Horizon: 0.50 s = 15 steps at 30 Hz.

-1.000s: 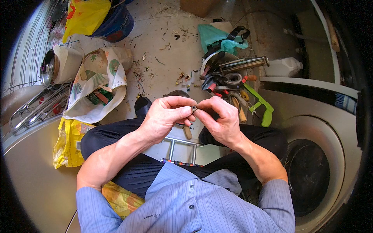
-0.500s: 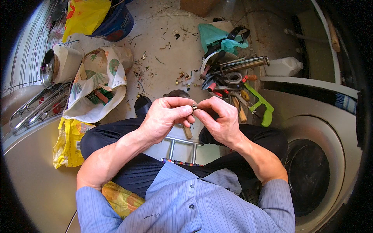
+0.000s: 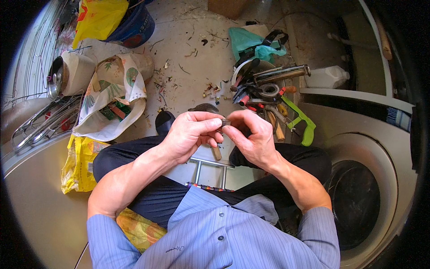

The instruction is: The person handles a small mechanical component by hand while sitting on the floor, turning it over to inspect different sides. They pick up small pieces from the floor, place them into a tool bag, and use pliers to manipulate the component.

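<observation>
Best lane: floor (image 3: 179, 45) ahead of hands, btwn patterned bag (image 3: 134, 92) on L & tool pile (image 3: 270, 90) on R; only low scraps (image 3: 215, 89) there, passable overhead. Near end of lane: hammer (image 3: 204, 107) & black shoe (image 3: 165, 122), both low. L hand (image 3: 186, 139) & R hand (image 3: 255, 139) nearly meet at small metal part (image 3: 225, 122), so no thru-way there. Gap btwn forearms is open toward shirt; metal tube frame (image 3: 199, 172) sits low in it. R: green-handled saw (image 3: 309, 130) just past R knee (image 3: 311, 157), washing machine (image 3: 387, 170) walls off beyond. L: knee (image 3: 109, 163), then yellow bag (image 3: 80, 168) & metallic panel (image 3: 40, 201) block sideways.
</observation>
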Tool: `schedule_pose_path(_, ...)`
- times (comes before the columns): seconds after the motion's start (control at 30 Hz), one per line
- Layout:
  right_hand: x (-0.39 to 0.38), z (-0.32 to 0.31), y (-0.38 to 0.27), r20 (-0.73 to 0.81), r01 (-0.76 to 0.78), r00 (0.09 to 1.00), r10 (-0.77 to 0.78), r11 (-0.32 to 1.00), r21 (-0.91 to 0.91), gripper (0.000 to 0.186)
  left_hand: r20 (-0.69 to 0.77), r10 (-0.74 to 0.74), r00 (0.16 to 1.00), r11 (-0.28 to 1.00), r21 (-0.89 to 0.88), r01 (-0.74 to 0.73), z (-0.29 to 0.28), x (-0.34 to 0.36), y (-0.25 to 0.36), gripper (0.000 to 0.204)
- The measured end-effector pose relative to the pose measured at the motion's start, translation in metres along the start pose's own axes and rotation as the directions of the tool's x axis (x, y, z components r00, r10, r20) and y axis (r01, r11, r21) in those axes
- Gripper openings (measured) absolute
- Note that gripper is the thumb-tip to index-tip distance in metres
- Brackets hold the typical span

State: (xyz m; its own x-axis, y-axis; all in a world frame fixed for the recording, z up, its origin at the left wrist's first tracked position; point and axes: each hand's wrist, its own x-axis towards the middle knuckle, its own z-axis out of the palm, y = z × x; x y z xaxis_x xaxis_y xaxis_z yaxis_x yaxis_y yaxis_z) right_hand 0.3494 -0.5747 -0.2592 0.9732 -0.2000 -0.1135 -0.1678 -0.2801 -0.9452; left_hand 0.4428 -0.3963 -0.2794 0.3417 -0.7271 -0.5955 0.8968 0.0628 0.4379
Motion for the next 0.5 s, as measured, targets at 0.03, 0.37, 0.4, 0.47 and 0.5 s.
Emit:
schedule_pose_path(0.03,0.000,0.000,-0.001,0.007,-0.001,1.000,0.001,1.000,-0.001,0.018,-0.006,-0.009,1.000,1.000,0.017,0.009,0.000,0.000,0.001,0.019)
schedule_pose_path(0.37,0.000,0.002,0.009,0.061,-0.016,0.998,0.009,0.993,0.115,0.019,-0.004,-0.022,1.000,0.994,0.104,0.023,0.004,-0.004,0.000,0.023)
schedule_pose_path(0.4,0.000,0.002,0.008,0.059,-0.051,0.997,0.043,0.987,0.152,0.018,-0.003,-0.020,1.000,0.995,0.097,0.020,0.005,-0.005,0.000,0.023)
schedule_pose_path(0.47,0.000,0.001,0.009,0.062,-0.099,0.994,0.087,0.972,0.213,0.017,0.015,-0.015,1.000,0.997,0.078,0.014,0.008,-0.007,0.000,0.023)
schedule_pose_path(0.5,0.001,0.000,0.010,0.067,-0.112,0.993,0.098,0.965,0.239,0.017,0.023,-0.012,1.000,0.998,0.068,0.011,0.009,-0.007,0.001,0.023)
